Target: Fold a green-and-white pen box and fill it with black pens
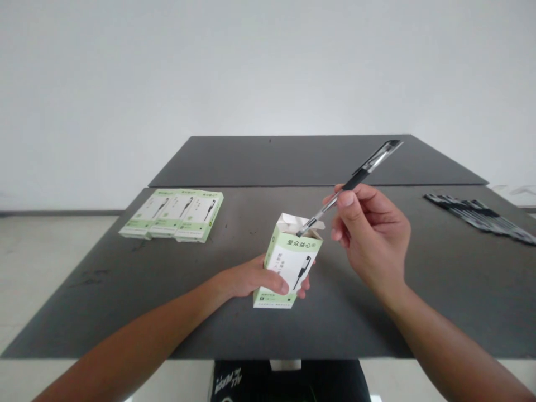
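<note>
A pen (355, 177) at the mouth of an open box (288, 257), above the table (234, 335). The right hand (377, 231) pinches the pen between thumb and fingers; the left hand (251, 277) is closed around the lower box. Step in hand, as judged: insertion. Next move calls for steepening the pen to match the box's length. Long axis diagonal: capped end up and right, plain end down-left; whether it has entered cannot be told.
</note>
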Motion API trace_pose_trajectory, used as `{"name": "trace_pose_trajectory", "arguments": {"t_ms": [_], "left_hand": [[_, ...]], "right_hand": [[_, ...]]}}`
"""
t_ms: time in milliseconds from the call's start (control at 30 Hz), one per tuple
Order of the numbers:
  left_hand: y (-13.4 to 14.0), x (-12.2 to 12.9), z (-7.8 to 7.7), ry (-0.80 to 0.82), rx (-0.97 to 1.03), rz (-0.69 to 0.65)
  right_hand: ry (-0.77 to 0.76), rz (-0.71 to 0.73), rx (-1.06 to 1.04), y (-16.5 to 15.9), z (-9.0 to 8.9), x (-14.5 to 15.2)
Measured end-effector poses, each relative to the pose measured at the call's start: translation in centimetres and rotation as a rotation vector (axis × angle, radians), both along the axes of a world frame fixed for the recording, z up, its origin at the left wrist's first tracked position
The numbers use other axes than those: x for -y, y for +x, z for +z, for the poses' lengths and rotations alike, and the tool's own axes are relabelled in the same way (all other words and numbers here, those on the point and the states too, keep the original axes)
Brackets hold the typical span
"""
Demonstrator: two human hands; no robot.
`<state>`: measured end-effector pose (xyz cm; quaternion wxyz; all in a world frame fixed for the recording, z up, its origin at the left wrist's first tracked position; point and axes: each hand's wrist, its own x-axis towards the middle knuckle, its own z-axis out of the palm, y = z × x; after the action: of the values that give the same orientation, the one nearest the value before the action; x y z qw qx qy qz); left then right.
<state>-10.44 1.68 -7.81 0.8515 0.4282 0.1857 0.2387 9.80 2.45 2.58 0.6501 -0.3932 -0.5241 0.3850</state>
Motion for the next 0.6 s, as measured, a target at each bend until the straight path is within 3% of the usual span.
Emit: {"name": "trace_pose_trajectory", "arguments": {"t_ms": [433,600], "left_hand": [[-0.3,0.2,0.4,0.072,-0.044,-0.015],[-0.3,0.3,0.7,0.076,-0.048,0.001]], "right_hand": [[0.037,-0.008,0.010,0.1,0.2,0.1],[0.062,0.088,0.135,0.0,-1.1,0.5]]}}
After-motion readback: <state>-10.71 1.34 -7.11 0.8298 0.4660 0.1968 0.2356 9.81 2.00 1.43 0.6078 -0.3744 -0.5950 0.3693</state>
